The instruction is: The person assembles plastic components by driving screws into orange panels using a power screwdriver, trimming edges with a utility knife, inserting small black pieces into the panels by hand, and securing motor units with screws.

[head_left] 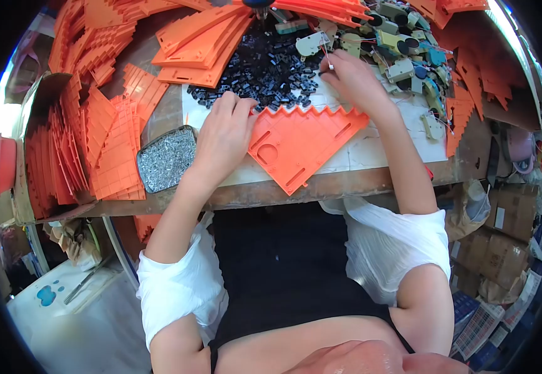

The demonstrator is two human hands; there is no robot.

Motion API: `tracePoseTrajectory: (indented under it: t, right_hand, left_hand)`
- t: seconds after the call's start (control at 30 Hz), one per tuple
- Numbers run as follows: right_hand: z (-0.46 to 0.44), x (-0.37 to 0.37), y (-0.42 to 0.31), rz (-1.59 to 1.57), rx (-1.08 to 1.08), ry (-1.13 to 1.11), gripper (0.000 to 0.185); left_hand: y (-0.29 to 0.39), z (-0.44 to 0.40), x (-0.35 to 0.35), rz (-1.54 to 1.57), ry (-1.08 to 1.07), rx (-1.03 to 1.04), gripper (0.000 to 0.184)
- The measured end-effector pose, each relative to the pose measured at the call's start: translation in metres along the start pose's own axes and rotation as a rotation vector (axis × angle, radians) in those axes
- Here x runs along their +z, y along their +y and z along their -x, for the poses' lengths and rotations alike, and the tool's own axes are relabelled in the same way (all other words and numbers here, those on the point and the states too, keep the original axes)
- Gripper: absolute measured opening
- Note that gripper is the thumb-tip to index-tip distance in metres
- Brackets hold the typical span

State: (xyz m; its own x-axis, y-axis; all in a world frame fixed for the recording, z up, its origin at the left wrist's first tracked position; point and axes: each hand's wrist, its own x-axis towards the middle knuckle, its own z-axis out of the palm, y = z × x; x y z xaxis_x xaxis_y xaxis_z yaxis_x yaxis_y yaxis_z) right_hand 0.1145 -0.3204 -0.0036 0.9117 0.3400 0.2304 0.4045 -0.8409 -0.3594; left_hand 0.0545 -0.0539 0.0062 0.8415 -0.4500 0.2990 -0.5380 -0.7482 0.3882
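Observation:
An orange plastic panel (308, 143) with a stepped upper edge lies flat on the table in front of me, one corner pointing at me. My left hand (224, 134) is closed at the panel's left corner, fingertips pinched by the edge of a heap of small black parts (264, 71). Whether a small piece sits between those fingertips is hidden. Beyond the panel's right side, my right hand (353, 78) has its fingers closed at the thin wires of a white gear motor (312, 43). That motor rests beside a pile of similar motors (402, 70).
A dark tray of small metal screws (168, 159) stands left of my left forearm. Stacked orange panels (205, 47) and a cardboard box (46, 103) of panels fill the left side. A screwdriver tip (258, 4) hangs at the top. More orange pieces (461, 115) lie right.

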Motion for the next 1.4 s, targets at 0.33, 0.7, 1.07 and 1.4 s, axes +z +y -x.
tracePoseTrajectory:
  t: [0.33,0.7,1.07,1.4]
  right_hand:
    - [0.064,-0.068,-0.027,-0.348,0.262,0.007,0.013]
    - [0.081,-0.084,-0.046,-0.427,0.17,0.007,0.013]
    - [0.078,-0.048,-0.041,-0.327,-0.017,-0.22,0.01]
    - [0.052,-0.041,-0.037,-0.258,0.005,-0.413,0.013]
  left_hand:
    - [-0.009,-0.007,-0.007,-0.05,0.012,0.153,0.025]
    - [0.046,-0.105,0.054,-0.166,-0.101,0.208,0.014]
    - [0.037,-0.06,-0.006,0.351,-0.073,0.174,0.011]
    - [0.02,0.026,-0.045,0.676,-0.141,-0.251,0.017]
